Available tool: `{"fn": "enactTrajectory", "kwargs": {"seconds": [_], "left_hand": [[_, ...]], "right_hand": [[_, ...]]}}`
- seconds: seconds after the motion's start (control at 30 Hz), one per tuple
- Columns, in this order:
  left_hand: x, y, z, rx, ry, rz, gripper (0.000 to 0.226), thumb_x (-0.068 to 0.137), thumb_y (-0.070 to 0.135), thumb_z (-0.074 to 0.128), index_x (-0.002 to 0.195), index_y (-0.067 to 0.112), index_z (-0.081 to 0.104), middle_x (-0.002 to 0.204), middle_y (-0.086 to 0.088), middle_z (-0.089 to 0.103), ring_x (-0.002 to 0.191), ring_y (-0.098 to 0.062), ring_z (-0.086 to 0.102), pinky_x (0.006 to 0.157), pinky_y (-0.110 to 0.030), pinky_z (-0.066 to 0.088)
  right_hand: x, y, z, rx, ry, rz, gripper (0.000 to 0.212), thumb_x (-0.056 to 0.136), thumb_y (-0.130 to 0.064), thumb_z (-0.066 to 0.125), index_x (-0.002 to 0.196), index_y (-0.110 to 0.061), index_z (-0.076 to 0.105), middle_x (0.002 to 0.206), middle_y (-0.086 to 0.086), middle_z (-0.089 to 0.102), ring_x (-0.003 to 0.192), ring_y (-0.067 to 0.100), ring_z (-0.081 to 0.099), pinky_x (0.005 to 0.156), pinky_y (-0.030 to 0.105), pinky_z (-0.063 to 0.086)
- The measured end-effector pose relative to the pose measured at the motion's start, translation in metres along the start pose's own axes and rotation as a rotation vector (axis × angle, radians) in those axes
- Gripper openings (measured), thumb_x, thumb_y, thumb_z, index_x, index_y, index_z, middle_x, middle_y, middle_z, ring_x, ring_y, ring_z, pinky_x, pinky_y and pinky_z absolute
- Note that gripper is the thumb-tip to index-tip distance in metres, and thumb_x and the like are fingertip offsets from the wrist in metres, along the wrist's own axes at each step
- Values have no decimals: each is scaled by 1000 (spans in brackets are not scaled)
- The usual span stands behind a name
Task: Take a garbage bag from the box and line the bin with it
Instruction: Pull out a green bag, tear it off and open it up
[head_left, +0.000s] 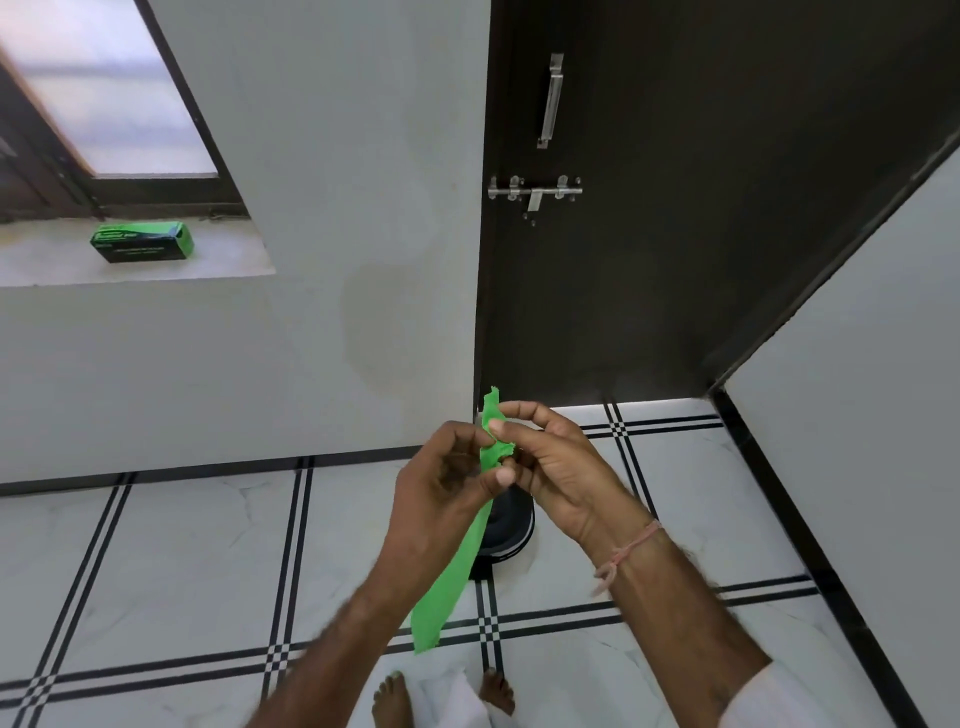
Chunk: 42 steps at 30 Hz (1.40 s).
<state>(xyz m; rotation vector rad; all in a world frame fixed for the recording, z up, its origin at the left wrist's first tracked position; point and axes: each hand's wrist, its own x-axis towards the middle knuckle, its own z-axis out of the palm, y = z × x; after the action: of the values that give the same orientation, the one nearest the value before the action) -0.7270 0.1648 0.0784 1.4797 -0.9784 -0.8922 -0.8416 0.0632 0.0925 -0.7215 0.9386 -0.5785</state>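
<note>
A folded green garbage bag (447, 582) hangs as a narrow strip in front of me. My left hand (441, 493) pinches it near the top with thumb and fingers. My right hand (550, 462) grips the bag's crumpled upper end, which sticks up above my fingers. Below and behind my hands stands a dark round bin (511, 525) on the floor, mostly hidden by them. The green and black bag box (141, 241) lies on the window sill at the far left.
A dark door (675, 208) with a metal handle and sliding bolt stands behind the bin. Grey walls close in at left and right. The floor is white tile with black stripes (182, 561). My bare feet show at the bottom edge.
</note>
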Motion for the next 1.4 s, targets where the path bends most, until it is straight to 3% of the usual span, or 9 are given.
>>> {"fn": "enactTrajectory", "kwargs": {"seconds": [0.2,0.3,0.4,0.47,0.63,0.8,0.9,1.17,1.4], "left_hand": [[-2,2,4,-26,166,25,17,85,4,79,90,19,72,80,4,73,75,-14,70,75,-29,60],[-1,3,1,1,242,41,14,85,9,81,90,19,72,79,4,73,74,-15,70,74,-28,61],[0,6,-1,38,288,77,14,85,13,82,91,19,71,80,6,72,75,-14,70,74,-24,59],[-1,5,-1,85,296,98,14,85,12,82,92,19,71,80,8,72,75,-14,70,73,-23,59],[-4,1,-1,126,255,68,14,86,16,82,95,20,72,81,9,73,77,-14,71,75,-25,61],[-4,2,-4,25,184,9,15,81,13,83,93,16,75,82,4,76,77,-14,72,74,-21,59],[-4,1,-3,-21,149,-33,12,83,14,81,94,14,77,84,1,78,81,-17,75,79,-27,61],[-10,2,-3,-314,73,-157,17,98,16,66,99,3,76,93,-18,76,86,-24,72,79,-30,60],[-9,1,3,-344,114,-178,19,100,16,63,101,0,73,89,-14,74,82,-19,70,74,-26,58]], "right_hand": [[-7,9,3,60,-18,2,29,92,-21,72,118,-8,67,100,12,75,81,15,70,70,24,60],[-16,17,2,105,-49,-87,61,91,-39,64,130,7,59,122,28,71,103,24,70,93,32,60],[-23,27,0,120,-77,-96,63,90,-38,65,131,10,60,129,28,68,115,29,70,109,40,52],[-25,29,2,78,-99,-84,55,94,-34,64,127,10,63,126,26,70,119,30,70,109,39,52],[-24,25,1,77,-86,-42,37,86,-25,71,110,2,71,96,11,76,94,19,73,95,32,59],[-21,20,2,145,-71,43,51,93,-26,68,132,7,62,116,21,71,103,25,70,96,37,58],[-20,20,3,135,-90,49,59,88,-33,68,130,7,64,118,23,72,107,28,69,104,43,53],[-17,33,0,120,-62,-2,56,93,-35,63,128,9,64,105,18,73,89,19,73,81,30,63],[-18,34,0,151,-73,-29,35,101,-14,58,127,8,66,119,21,73,93,18,75,85,28,63]]}}
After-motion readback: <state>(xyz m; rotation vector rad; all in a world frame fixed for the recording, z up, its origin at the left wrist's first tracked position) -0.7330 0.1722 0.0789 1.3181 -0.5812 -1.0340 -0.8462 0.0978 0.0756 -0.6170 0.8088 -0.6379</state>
